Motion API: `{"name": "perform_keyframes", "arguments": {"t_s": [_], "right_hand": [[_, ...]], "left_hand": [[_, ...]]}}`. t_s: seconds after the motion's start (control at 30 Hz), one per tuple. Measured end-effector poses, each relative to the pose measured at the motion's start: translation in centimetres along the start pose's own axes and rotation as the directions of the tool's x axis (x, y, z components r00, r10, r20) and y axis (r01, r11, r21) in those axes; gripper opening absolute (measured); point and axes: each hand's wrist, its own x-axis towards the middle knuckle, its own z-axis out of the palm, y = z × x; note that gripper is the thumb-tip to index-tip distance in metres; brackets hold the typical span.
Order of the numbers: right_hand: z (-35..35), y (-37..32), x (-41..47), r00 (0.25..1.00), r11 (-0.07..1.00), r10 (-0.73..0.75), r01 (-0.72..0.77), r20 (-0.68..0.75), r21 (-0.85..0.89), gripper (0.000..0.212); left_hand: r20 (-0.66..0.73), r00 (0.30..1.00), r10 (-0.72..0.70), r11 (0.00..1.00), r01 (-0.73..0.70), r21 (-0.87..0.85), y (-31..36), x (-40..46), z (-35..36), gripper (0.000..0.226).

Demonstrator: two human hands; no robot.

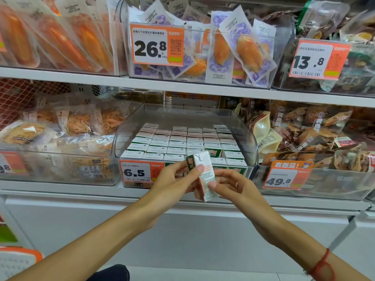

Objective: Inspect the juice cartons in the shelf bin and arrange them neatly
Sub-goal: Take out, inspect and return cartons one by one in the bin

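- Your right wrist carries a red cord bracelet (322, 266), lowest in view, at the bottom right corner.
- Both your forearms reach up from the bottom edge and meet in front of the lower shelf.
- Your left hand (172, 181) pinches a small juice carton (203, 175): thumb curled onto its near face, the other fingers hidden behind it.
- Your right hand (235, 185) grips the same carton from the right, thumb tip pressed on its lower face, fingers curled behind.
- Held carton sits tilted, top leaning left, just in front of the clear shelf bin (246, 138), at its front wall.
- Inside the bin, the other cartons (178, 140) stand upright in close rows, tops facing you.
- One gap shows in the front rows, just behind the held carton.
- Orange price tag (140, 171) reading 6.5 is on the bin's front left.
- Neighbouring bins hold bagged snacks (81, 122).
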Motion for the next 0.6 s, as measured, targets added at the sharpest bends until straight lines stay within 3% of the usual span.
{"name": "perform_keyframes", "arguments": {"t_s": [0.07,0.2,0.3,0.47,0.6], "right_hand": [[-0.15,-0.31,0.0,1.0,0.999,0.016,-0.017,0.019,0.031,0.056],[-0.01,-0.84,-0.34,0.975,0.999,0.04,-0.047,0.217,0.027,0.041],[-0.05,-0.9,-0.41,0.968,0.995,0.058,-0.075,0.244,0.061,0.044],[0.27,-0.83,-0.43,0.996,0.999,0.038,-0.04,0.082,0.019,0.054],[0.44,-0.74,-0.5,0.993,0.989,-0.055,0.04,-0.106,-0.143,0.037]], "left_hand": [[0.029,0.999,0.025,1.0,-0.025,0.001,0.26,0.01,-0.13,0.021],[0.088,0.996,0.025,0.999,-0.021,-0.048,0.29,0.09,-0.24,0.037],[0.087,0.996,0.006,0.997,0.0,-0.072,0.13,0.22,-0.23,0.038],[0.001,1.0,-0.007,0.996,0.007,-0.083,0.02,0.17,-0.14,0.024],[-0.119,0.992,0.045,0.999,-0.041,0.03,-0.27,0.31,-0.16,0.014]]}}
